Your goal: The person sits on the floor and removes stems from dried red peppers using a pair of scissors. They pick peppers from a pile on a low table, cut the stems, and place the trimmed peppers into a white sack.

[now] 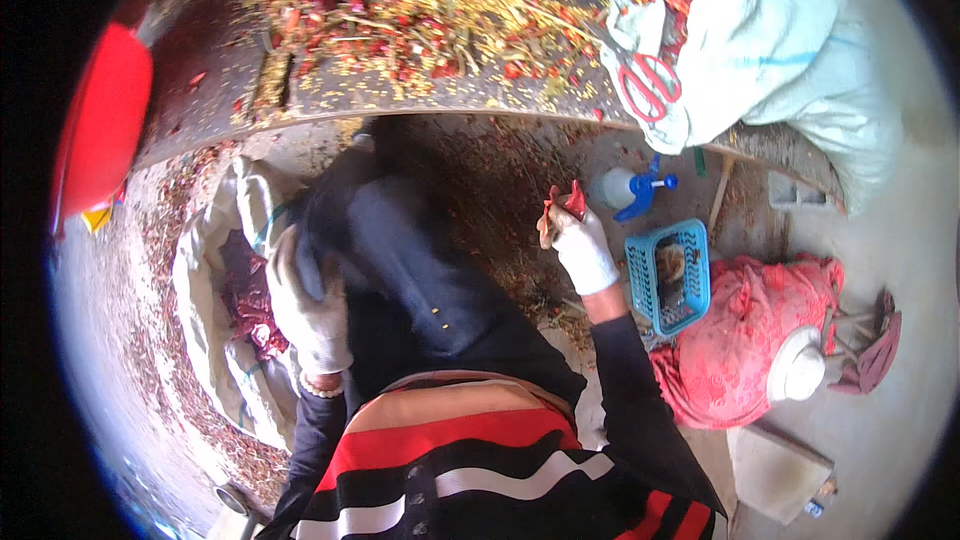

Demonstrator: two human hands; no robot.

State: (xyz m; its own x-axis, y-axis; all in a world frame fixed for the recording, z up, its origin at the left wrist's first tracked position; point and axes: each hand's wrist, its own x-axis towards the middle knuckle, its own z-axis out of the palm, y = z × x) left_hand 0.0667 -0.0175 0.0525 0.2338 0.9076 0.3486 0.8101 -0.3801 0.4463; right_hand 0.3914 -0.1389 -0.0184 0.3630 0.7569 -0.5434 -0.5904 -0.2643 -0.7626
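**Gloved hands, one pinching a dried chilli**

Right hand (578, 240), in a white glove, pinches a dried red chilli (566, 203) between fingertips, held up over the floor below the worktop (200, 80) edge. Such a pod looks light, brittle and papery; a soft grip at the stem end would suit it best. Left hand (305, 305), also gloved, lies with fingers together on the dark apron (420, 270), beside a sack (215, 340) holding more chillies. Farther off stand a blue basket (672, 275), a spray bottle (625, 190), and red scissors (650, 85).

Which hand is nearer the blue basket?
Right. The right hand, holding a red chili, is just left of the blue basket; the left hand is far across, over the sack.
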